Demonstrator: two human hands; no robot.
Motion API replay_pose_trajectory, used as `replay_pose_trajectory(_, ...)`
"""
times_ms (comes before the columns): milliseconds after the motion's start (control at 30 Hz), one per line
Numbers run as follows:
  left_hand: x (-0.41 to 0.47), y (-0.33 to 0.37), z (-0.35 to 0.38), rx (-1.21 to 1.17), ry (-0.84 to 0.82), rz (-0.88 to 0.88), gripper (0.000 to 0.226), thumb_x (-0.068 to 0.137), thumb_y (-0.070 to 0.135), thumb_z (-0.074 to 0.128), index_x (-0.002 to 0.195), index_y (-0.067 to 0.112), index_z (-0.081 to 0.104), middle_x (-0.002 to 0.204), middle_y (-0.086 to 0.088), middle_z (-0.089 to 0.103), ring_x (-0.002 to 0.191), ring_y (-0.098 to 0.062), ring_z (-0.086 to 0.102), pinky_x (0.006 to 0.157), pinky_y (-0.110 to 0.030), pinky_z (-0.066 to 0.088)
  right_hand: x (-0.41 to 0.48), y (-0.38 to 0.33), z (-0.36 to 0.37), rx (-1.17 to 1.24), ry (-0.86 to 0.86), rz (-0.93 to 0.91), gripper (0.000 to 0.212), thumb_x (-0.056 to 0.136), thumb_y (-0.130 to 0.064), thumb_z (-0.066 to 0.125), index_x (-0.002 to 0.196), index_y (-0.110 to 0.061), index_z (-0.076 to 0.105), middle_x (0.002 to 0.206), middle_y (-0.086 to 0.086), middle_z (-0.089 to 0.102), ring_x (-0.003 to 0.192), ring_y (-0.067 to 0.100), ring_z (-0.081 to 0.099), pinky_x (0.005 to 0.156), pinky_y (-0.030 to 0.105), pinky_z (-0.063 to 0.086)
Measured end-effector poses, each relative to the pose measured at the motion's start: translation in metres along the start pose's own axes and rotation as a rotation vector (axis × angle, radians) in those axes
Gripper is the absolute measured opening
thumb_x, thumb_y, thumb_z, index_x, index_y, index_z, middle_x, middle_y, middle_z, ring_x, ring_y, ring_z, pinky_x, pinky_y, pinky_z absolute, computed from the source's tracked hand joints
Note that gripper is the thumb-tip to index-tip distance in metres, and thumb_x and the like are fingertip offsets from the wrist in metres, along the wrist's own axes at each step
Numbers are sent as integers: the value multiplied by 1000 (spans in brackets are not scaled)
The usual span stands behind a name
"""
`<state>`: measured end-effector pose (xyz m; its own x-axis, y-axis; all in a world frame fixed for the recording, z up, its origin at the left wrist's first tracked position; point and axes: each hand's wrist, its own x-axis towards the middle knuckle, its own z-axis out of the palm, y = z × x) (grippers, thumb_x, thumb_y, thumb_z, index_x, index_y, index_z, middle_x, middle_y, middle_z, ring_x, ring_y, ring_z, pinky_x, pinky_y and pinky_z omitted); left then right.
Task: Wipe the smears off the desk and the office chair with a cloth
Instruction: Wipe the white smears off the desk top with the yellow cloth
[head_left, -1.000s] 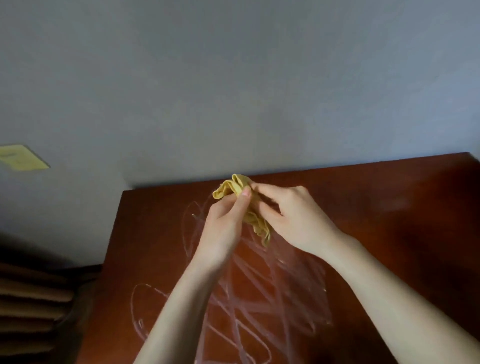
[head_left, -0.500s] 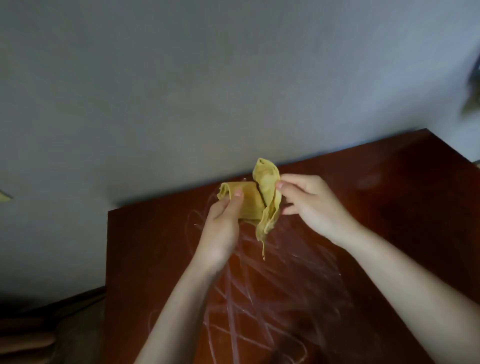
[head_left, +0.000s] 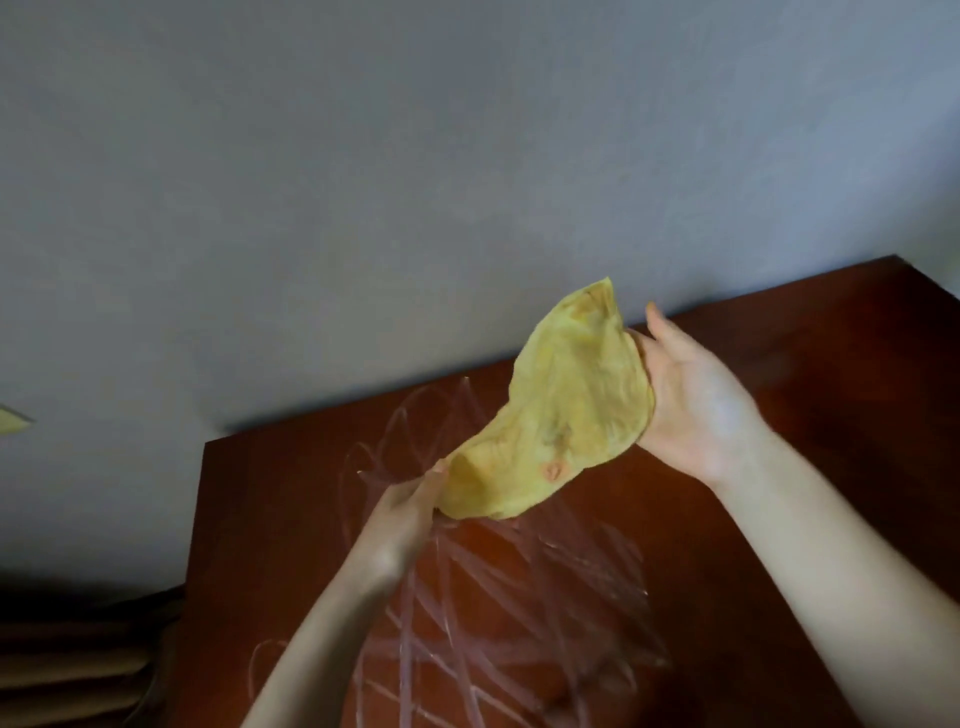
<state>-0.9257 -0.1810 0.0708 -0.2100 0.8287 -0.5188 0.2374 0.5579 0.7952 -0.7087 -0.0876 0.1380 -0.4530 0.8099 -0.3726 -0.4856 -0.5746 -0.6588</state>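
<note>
A yellow cloth (head_left: 561, 410) is spread out in the air above the red-brown desk (head_left: 810, 374). My left hand (head_left: 402, 514) pinches its lower left edge. My right hand (head_left: 691, 405) holds its right edge, palm toward me with the fingers stretched upward. White scribbled smears (head_left: 498, 608) cover the desk top under and in front of the cloth. The office chair is not in view.
A grey wall (head_left: 415, 182) rises right behind the desk. The desk's left edge (head_left: 195, 545) drops off beside a dim brown ribbed object (head_left: 67, 670) at lower left. A yellow note (head_left: 13, 422) sticks to the wall at far left.
The bunched cloth has been opened out flat as my hands moved apart, the right hand up and right, the left hand down. The camera view has shifted left.
</note>
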Motion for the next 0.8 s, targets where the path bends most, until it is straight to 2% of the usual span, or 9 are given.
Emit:
replay_pose_trajectory(67, -3, 5, 15, 144, 120, 20, 42, 96, 43, 47, 129, 21, 57, 126, 1, 62, 114, -12, 59, 90, -21, 38, -5, -7, -4, -26, -71, -7, 33, 87, -30, 49, 108, -12, 66, 102, 8, 70, 93, 20, 69, 78, 34, 57)
replay_pose_trajectory(133, -12, 14, 30, 161, 270, 131, 59, 94, 41, 51, 146, 19, 35, 140, 1, 49, 118, -9, 53, 96, -21, 37, -8, -10, -5, -106, -97, -45, 30, 82, -16, 53, 109, -12, 63, 94, 6, 70, 85, 18, 69, 72, 30, 58)
replay_pose_trajectory(233, -26, 29, 57, -20, 127, 318, 55, 96, 29, 52, 147, 24, 33, 141, 3, 49, 104, 15, 51, 91, -8, 39, -16, -6, -2, -176, -94, -55, 39, 77, -8, 55, 115, -11, 61, 92, 5, 71, 81, 15, 69, 65, 27, 56)
replay_pose_trajectory(300, -33, 34, 68, -53, -6, 403, 60, 94, 21, 56, 148, 26, 29, 146, 6, 44, 118, 13, 46, 102, -14, 37, -22, 1, 3, -191, -94, -48, 40, 81, -4, 52, 121, -8, 58, 97, 9, 69, 84, 17, 69, 68, 27, 57)
replay_pose_trajectory(400, -47, 34, 78, -17, -78, 555, 72, 85, 17, 67, 145, 32, 31, 129, 24, 55, 119, 10, 49, 95, -8, 40, -36, 15, 12, -201, -78, -58, 44, 81, -3, 53, 125, -5, 56, 102, 13, 67, 89, 21, 67, 75, 33, 56)
replay_pose_trajectory(500, -66, 23, 79, -137, -65, 593, 61, 82, 14, 70, 134, 31, 43, 114, 18, 64, 105, 5, 59, 80, -5, 44, -60, 42, 19, -172, -57, -101, 46, 79, -3, 55, 125, -6, 55, 108, 15, 67, 96, 24, 66, 80, 35, 55)
replay_pose_trajectory(633, -91, -12, 67, -209, -6, 513, 52, 90, -3, 54, 135, 22, 49, 118, -6, 65, 110, -23, 62, 92, -35, 52, -101, 84, 30, -170, 18, -219, 45, 82, 1, 54, 125, -9, 53, 107, 14, 68, 95, 24, 67, 74, 33, 57)
replay_pose_trajectory(733, -108, -32, 49, -347, -71, 463, 43, 93, -1, 48, 128, 23, 54, 110, 1, 69, 97, -10, 66, 75, -24, 56, -130, 113, 33, -244, 215, -367, 49, 83, 9, 56, 126, -15, 52, 108, 14, 68, 97, 26, 68, 71, 33, 56)
replay_pose_trajectory(800, -122, -42, 38, -430, -168, 465, 36, 97, 6, 47, 125, 27, 56, 114, 7, 68, 105, -7, 64, 84, -24, 53, -152, 133, 29, -289, 378, -426, 53, 83, 12, 57, 125, -20, 52, 108, 10, 68, 95, 22, 69, 67, 32, 57)
